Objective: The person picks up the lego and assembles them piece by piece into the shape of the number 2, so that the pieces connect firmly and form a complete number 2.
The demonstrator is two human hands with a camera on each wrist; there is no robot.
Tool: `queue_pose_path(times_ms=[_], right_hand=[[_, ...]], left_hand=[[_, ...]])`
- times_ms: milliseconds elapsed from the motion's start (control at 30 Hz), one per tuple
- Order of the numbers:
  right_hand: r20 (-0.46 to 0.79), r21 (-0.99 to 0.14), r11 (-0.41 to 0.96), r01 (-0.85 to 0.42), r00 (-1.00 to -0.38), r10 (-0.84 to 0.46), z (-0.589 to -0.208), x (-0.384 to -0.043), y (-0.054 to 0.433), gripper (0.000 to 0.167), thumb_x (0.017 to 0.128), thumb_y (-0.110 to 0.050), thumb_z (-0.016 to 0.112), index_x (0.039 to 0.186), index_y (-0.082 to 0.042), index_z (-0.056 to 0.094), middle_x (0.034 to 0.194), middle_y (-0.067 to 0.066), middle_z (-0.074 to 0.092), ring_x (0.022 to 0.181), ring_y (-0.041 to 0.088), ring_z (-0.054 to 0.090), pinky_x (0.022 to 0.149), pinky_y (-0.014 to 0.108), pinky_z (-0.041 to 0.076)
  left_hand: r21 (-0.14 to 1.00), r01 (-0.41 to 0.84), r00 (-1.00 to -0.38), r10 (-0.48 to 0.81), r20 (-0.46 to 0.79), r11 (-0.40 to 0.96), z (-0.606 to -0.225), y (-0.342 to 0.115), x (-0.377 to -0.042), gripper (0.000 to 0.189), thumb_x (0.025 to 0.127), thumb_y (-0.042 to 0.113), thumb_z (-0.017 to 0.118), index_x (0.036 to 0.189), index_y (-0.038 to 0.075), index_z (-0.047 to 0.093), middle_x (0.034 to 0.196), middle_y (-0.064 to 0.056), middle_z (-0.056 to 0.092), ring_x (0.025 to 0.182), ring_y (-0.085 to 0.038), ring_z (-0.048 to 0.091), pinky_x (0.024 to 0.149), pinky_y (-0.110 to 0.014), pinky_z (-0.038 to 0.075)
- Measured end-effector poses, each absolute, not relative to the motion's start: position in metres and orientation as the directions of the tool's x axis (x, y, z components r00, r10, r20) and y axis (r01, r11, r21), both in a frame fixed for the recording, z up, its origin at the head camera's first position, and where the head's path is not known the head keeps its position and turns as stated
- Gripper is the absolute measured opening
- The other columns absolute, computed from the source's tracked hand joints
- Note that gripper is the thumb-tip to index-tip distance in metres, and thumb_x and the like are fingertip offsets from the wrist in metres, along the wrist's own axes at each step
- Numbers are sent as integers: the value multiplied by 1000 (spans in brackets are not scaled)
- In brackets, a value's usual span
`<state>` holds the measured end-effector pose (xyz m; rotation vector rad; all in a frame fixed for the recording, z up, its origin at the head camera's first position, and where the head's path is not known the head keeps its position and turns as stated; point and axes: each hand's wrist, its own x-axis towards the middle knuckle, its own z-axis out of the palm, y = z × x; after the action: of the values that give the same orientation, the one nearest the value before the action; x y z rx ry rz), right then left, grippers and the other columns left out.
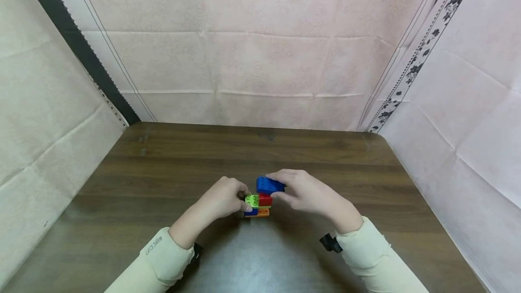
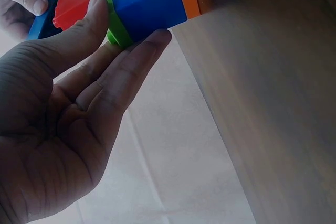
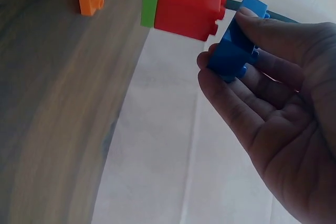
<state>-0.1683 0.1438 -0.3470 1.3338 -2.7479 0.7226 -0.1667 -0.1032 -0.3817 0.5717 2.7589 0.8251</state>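
A small stack of toy building bricks stands on the table. At its foot is an orange brick (image 1: 263,212), then a blue brick (image 2: 149,6), a thin green brick (image 3: 152,1) and a red brick (image 3: 189,6) whose studs face up. My left hand (image 1: 223,199) grips the stack from its left side, thumb on the near face, fingers behind. Between the thumb and fingers of my right hand (image 1: 307,193) is another blue brick (image 3: 231,51). It is held tilted just above the red brick's studs, with a gap showing in the right wrist view.
The brown wooden table (image 1: 183,157) reaches back to a pale patterned cloth (image 1: 260,67). More cloth hangs along the left and right sides. A small black piece (image 1: 331,243) sits at the right sleeve's cuff.
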Motion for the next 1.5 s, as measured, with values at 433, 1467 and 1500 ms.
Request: queue_pose_path(times_ms=[433,1467,1500], right_hand=[[181,-408,510,-757,-615,-768,-351,-169,131,41,95,-21,72,132,-6,62,121,2,67,100,7,64,88,27,54],[191,-383,547,-744,-643,-741,-358,-167,117,40,95,-26,72,130,-7,63,119,2,69,100,10,66,87,28,55],[191,-382,548,-744,-644,-741,-358,-167,117,40,95,-26,72,130,-7,63,120,2,69,100,10,66,87,28,55]], left_hand=[[568,317,-899,432,-75,759,-382,-104,-167,23,80,23,87,96,9,76,81,3,71,70,-12,60,70,-34,55],[562,304,-904,420,-85,769,-387,-105,-168,21,80,22,87,92,8,75,79,3,71,67,-12,61,71,-35,57],[560,304,-904,419,-86,771,-386,-105,-168,21,80,22,87,92,8,75,79,3,70,67,-12,61,72,-35,57]])
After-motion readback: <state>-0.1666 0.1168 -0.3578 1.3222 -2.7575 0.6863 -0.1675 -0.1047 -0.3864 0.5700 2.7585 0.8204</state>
